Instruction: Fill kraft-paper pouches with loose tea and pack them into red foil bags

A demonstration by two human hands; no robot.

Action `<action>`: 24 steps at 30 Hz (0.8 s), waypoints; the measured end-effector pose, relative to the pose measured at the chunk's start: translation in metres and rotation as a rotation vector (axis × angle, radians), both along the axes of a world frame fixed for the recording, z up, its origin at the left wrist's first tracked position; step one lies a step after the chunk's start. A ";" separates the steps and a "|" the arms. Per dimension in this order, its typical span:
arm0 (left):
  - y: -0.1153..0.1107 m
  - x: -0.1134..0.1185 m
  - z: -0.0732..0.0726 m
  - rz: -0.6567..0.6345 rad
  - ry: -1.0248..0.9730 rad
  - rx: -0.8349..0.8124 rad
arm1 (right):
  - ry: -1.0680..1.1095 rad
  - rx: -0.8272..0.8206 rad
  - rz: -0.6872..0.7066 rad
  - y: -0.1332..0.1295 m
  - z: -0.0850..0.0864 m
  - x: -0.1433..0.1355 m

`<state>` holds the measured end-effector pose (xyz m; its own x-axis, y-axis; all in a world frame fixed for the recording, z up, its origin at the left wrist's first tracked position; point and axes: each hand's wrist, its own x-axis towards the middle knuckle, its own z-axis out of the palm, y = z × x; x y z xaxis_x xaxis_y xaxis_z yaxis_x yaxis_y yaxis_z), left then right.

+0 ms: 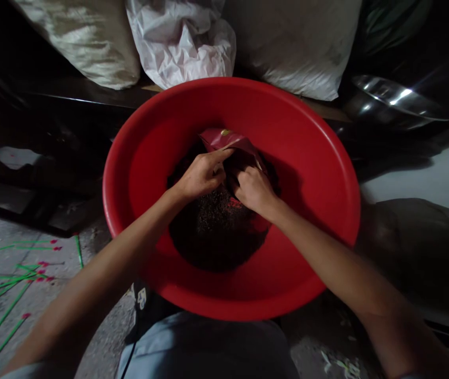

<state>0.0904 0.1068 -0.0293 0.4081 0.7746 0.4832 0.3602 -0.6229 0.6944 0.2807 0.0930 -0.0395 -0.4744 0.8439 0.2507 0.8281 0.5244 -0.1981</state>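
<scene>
A large red basin (319, 173) stands in front of me, with dark, loose, grainy material (216, 237) on its bottom. Inside it lies a dark red packet (224, 138) with a small gold mark, its mouth facing me. My left hand (204, 175) pinches the near edge of the packet's opening. At the opening's right side is my right hand (252, 188), its fingers curled and partly inside the packet; the fingertips are hidden in shadow.
Behind the basin, white sacks (295, 47) and a crumpled white plastic bag (185, 47) rest on a dark ledge. A metal bowl (398, 100) is at the right. Green sticks with pink tips (11, 308) lie on the floor at the left.
</scene>
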 end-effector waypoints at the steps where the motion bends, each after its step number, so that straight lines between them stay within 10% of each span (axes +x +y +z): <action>1: 0.000 -0.001 0.001 -0.010 0.002 0.000 | 0.024 0.014 0.013 0.000 0.002 0.001; 8: 0.007 -0.018 0.011 0.072 -0.150 0.026 | 0.102 0.329 0.172 -0.003 0.023 0.016; 14: 0.011 -0.017 0.033 0.244 -0.433 -0.080 | 0.236 0.571 -0.046 -0.007 0.036 0.026; 24: 0.030 -0.006 0.095 0.225 -0.701 -0.370 | 0.611 0.346 -0.050 0.036 0.004 0.057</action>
